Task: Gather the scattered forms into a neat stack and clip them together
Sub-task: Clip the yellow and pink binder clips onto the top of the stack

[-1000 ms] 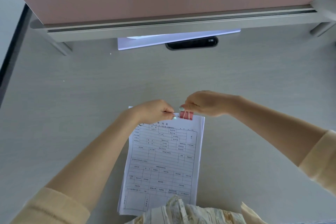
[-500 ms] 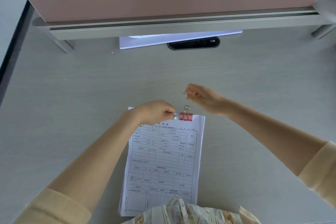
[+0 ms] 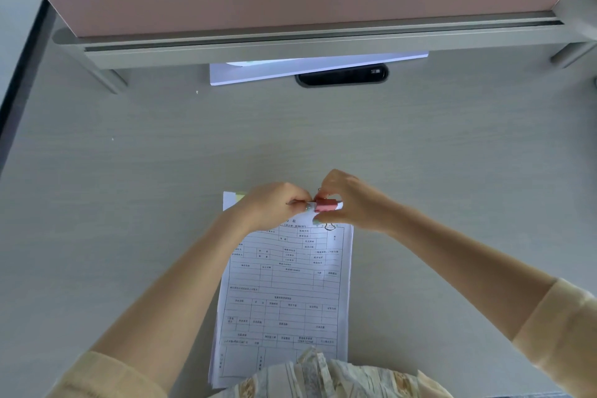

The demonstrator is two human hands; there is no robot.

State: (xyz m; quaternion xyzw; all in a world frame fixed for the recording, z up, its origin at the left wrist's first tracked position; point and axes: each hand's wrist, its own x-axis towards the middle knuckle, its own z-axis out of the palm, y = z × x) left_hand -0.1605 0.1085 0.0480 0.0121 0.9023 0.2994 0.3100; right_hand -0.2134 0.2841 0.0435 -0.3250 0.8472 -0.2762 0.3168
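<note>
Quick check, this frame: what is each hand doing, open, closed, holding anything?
Left hand: closed, pinching the top edge of the stack of forms.
Right hand: closed on the pink binder clip at that edge.

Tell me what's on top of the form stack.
A pink binder clip grips the stack at its top edge, both hands on it. Covered sheets can't be counted.

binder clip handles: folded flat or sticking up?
One folded down: a wire handle of the pink binder clip lies flat on the forms. The other is mostly hidden by the right hand: cannot tell.
</note>
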